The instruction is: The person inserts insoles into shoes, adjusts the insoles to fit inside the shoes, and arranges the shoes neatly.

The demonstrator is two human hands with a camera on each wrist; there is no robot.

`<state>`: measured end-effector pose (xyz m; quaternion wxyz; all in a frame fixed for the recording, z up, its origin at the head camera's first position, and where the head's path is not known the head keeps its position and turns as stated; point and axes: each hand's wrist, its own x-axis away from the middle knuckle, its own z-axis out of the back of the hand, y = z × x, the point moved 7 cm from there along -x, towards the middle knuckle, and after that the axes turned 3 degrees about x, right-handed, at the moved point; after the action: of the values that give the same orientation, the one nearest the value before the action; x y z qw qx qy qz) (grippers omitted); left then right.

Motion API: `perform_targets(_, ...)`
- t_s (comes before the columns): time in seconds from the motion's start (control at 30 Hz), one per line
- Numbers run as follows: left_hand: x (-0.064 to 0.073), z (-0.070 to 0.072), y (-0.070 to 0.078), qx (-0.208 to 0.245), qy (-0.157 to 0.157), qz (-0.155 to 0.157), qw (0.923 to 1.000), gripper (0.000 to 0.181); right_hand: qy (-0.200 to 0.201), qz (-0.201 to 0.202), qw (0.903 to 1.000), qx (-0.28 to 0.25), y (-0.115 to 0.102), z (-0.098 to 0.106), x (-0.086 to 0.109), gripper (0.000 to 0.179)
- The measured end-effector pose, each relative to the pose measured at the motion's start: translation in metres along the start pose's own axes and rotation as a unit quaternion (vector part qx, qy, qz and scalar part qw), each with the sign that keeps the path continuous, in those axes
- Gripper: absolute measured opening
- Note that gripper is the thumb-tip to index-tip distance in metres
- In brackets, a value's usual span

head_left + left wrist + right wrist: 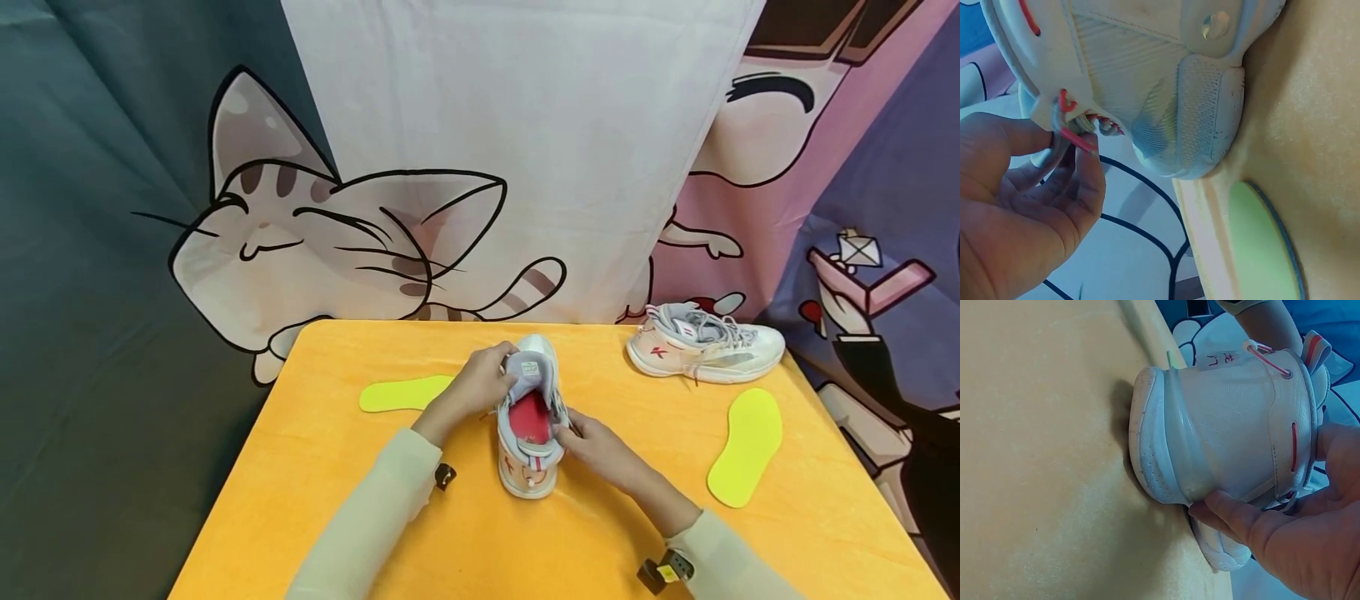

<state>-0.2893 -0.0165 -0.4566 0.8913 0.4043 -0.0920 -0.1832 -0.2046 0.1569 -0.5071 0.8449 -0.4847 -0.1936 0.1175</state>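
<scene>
A white sneaker [528, 482] stands on the table, heel toward me and toe pointing away. Its red inside bottom [529, 418] shows through the opening. My left hand [477, 385] pinches the grey tongue [528, 385] at its left edge. In the left wrist view, thumb and fingers of that hand [1041, 200] close at the lacing, beside a red-and-grey lace [1077, 139]. On the other side, my right hand [600, 450] grips the collar, thumb at the opening. The right wrist view shows its fingers [1235, 515] along the outer side wall [1229, 419].
One yellow insole [401, 394] lies left of the sneaker, partly behind my left hand. Another yellow insole [746, 450] is at the right, below a second white sneaker [720, 360] lying near the back right corner. A printed cat curtain [525, 167] hangs behind the yellow table [300, 517].
</scene>
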Motion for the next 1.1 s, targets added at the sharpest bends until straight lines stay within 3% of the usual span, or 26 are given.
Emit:
perform_targets(0.23,0.008,-0.002,0.020,-0.060,-0.016,-0.044,0.9971,0.051,0.003,-0.007,1.0000,-0.002,-0.001,0.001,0.001,0.036)
perform_targets(0.37,0.009,-0.003,0.035,-0.114,-0.020,-0.103,0.9879,0.061,-0.003,-0.002,1.0000,-0.007,-0.001,-0.001,0.001,0.035)
perform_targets(0.5,0.006,-0.008,0.047,-0.142,-0.048,-0.146,0.9778,0.058,-0.007,-0.001,0.9999,-0.012,-0.001,-0.001,0.000,0.037)
perform_targets(0.8,-0.017,-0.018,0.049,-0.139,-0.106,-0.173,0.9694,0.020,-0.013,0.005,0.9999,-0.004,-0.004,-0.003,0.001,0.035)
perform_targets(1.1,-0.032,-0.017,0.041,-0.109,-0.088,-0.147,0.9792,0.009,-0.012,0.005,0.9999,-0.011,-0.006,-0.002,0.000,0.037)
